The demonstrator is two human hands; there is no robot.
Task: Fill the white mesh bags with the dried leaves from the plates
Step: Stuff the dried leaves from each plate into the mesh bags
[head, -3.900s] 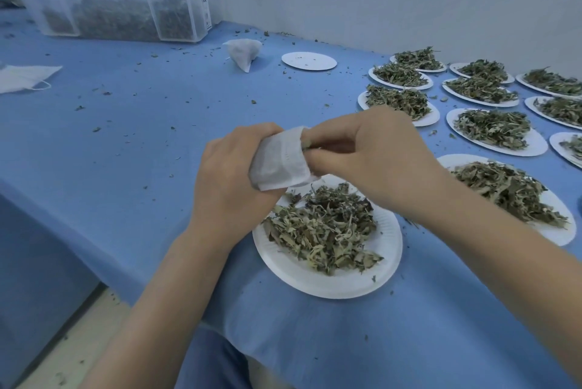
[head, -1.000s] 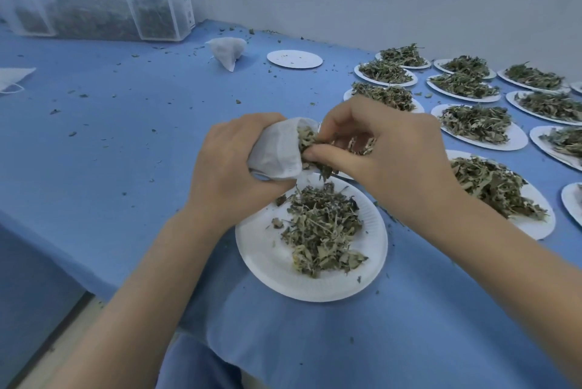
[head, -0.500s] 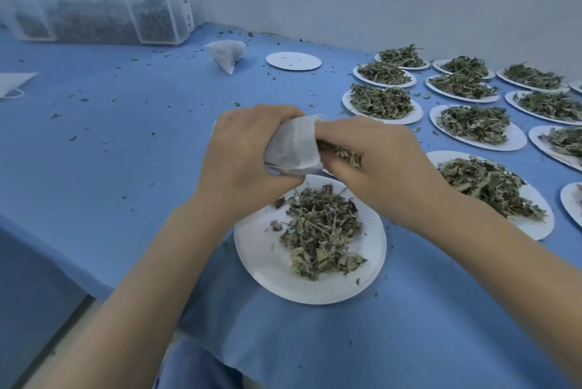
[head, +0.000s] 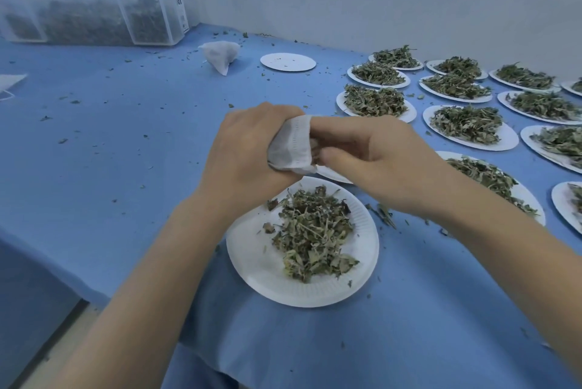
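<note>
My left hand (head: 248,149) is wrapped around a white mesh bag (head: 291,147), holding it above the near paper plate (head: 252,266). My right hand (head: 371,158) has its fingertips pushed into the bag's mouth; whatever they hold is hidden inside. A small heap of dried leaves (head: 311,234) lies on the near plate. Several more plates of dried leaves (head: 466,122) cover the right side of the blue table. Another white mesh bag (head: 220,53) lies at the back of the table.
An empty paper plate (head: 288,62) sits at the back centre. Clear containers of dried leaves (head: 94,20) stand at the back left. A white wall (head: 378,11) bounds the far side. The table's front-left edge (head: 47,259) drops to the floor. Leaf crumbs are scattered on the cloth.
The near plate's heap has shrunk since the earliest frame. My right hand carried a pinch of leaves to the bag and now has its fingers pressed deeper into the mouth.
</note>
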